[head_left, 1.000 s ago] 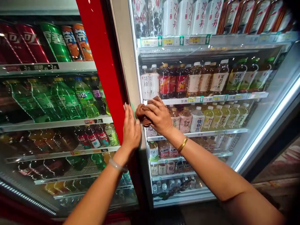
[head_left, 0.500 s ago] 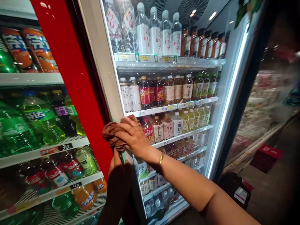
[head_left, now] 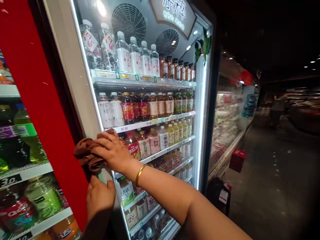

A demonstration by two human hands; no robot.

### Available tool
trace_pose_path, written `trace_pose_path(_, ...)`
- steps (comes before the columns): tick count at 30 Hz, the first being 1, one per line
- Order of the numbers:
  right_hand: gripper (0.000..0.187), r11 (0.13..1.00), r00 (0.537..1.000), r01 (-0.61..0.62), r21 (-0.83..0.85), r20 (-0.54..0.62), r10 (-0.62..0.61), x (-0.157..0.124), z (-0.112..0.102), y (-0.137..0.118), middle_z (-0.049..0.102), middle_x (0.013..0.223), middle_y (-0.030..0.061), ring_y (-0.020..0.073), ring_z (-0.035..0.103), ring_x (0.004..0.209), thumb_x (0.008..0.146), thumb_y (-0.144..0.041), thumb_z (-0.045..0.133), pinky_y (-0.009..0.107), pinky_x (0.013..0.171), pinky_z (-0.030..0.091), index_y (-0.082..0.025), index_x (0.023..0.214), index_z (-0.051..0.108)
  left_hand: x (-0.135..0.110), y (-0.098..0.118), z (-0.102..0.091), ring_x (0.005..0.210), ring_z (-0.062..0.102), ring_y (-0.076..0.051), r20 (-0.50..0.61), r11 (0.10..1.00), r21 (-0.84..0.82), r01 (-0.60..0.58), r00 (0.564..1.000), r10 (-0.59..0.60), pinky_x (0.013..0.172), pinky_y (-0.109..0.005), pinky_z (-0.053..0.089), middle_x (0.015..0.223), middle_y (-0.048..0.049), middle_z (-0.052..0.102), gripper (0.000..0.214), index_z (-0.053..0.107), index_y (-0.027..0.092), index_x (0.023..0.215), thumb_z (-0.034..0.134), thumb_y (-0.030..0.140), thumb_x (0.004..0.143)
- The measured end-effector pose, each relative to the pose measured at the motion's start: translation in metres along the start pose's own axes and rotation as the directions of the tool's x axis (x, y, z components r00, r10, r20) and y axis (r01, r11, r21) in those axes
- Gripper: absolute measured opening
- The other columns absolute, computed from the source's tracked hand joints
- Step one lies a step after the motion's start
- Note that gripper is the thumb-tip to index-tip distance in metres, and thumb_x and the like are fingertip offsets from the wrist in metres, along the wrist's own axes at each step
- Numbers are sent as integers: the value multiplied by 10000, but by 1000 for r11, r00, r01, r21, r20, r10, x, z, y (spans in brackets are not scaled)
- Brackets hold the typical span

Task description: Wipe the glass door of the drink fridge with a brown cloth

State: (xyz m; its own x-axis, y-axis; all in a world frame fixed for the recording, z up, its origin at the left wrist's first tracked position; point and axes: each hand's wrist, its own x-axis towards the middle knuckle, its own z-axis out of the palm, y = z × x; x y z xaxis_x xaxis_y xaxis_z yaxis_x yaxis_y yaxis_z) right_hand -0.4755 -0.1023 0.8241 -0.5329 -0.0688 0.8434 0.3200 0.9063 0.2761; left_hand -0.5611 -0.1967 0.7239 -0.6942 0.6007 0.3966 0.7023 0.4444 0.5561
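My right hand [head_left: 112,150] presses a crumpled brown cloth [head_left: 86,154] against the pale frame [head_left: 72,83] of a glass-door drinks cooler, fingers closed over the cloth; a gold bangle sits on that wrist. My left hand [head_left: 100,196] lies just below the cloth, curled round the edge of the same frame, near a small green handle. Behind the glass are shelves of bottled tea and water [head_left: 140,110].
A red cooler door frame [head_left: 32,100] with soda bottles stands at left. Open chilled shelves [head_left: 225,126] run along the aisle at right, with a red crate [head_left: 237,159] and a dark bin [head_left: 218,195] on the floor. A person [head_left: 276,110] stands far down the dim aisle.
The view has swung right and up, revealing the aisle and the cooler's top. My right hand stays on the cloth; my left hand has dropped below it onto the frame edge.
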Motion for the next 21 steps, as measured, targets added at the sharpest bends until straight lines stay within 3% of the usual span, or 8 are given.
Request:
trace_pose_path(4, 274, 991, 986, 134, 22, 97, -136, -46, 17, -9, 629, 1451, -28, 169, 348, 1521, 1078, -299, 483, 396, 1321, 260, -284, 1208, 723, -4, 14, -1, 1389, 505, -454, 22, 998, -36, -60, 998, 61, 1113, -604, 431, 1383, -340, 586, 539, 514, -6, 1360, 428, 271, 905)
trace_pose_path(6, 262, 996, 990, 81, 38, 110, -85, -75, 25, -18, 680, 1376, -52, 128, 427, 1463, 1074, -308, 493, 297, 1273, 340, -281, 1142, 745, -10, 16, -2, 1366, 531, -443, 32, 984, -116, -136, 990, 141, 1133, -622, 400, 1278, -275, 673, 436, 612, 74, 1263, 446, 199, 879)
trace_pose_path(7, 251, 998, 994, 40, 50, 102, -45, -84, 28, -22, 701, 1338, -15, 135, 460, 1436, 1065, -321, 515, 296, 1246, 381, -248, 1128, 747, -12, 16, -2, 1349, 549, -429, 28, 979, -134, -154, 987, 159, 1134, -613, 404, 1242, -250, 695, 413, 633, 97, 1236, 450, 176, 874)
trace_pose_path(9, 237, 995, 997, -9, 97, 72, 2, -86, 29, -27, 711, 1297, 42, 174, 472, 1428, 1041, -343, 562, 358, 1242, 403, -212, 1122, 741, -15, 11, -1, 1307, 581, -418, 6, 985, -115, -130, 991, 132, 1122, -565, 433, 1219, -282, 692, 379, 655, 56, 1186, 452, 169, 886)
trace_pose_path(11, 211, 989, 999, -44, 142, 35, 40, -72, 29, -28, 678, 1343, 74, 192, 416, 1478, 1032, -279, 574, 411, 1259, 383, -210, 1168, 720, -16, 4, 2, 1285, 597, -414, -30, 991, -104, -85, 996, 82, 1092, -534, 469, 1256, -319, 660, 404, 631, 3, 1220, 463, 169, 892)
trace_pose_path(15, 243, 982, 994, -83, 170, -55, 94, -43, 22, -35, 611, 1429, 117, 251, 291, 1554, 1008, -231, 589, 517, 1285, 335, -195, 1229, 684, -18, -12, 7, 1272, 622, -362, -103, 987, -147, -69, 993, 54, 1079, -489, 502, 1285, -259, 664, 449, 595, 54, 1296, 498, 139, 865)
trace_pose_path(18, 199, 985, 992, -43, 166, -109, 61, -57, 9, -54, 647, 1368, 100, 246, 349, 1520, 983, -262, 629, 475, 1257, 400, -207, 1158, 705, -33, -22, 7, 1252, 639, -347, -132, 970, -203, -132, 985, 107, 1095, -478, 504, 1246, -206, 697, 399, 649, 110, 1221, 529, 134, 841)
trace_pose_path(21, 148, 985, 990, -4, 170, -141, 28, -86, -19, -80, 682, 1291, 81, 251, 425, 1470, 957, -260, 649, 460, 1219, 458, -220, 1085, 713, -66, -33, 4, 1203, 658, -394, -153, 945, -254, -204, 974, 169, 1058, -543, 527, 1182, -235, 715, 341, 691, 92, 1131, 548, 182, 835)
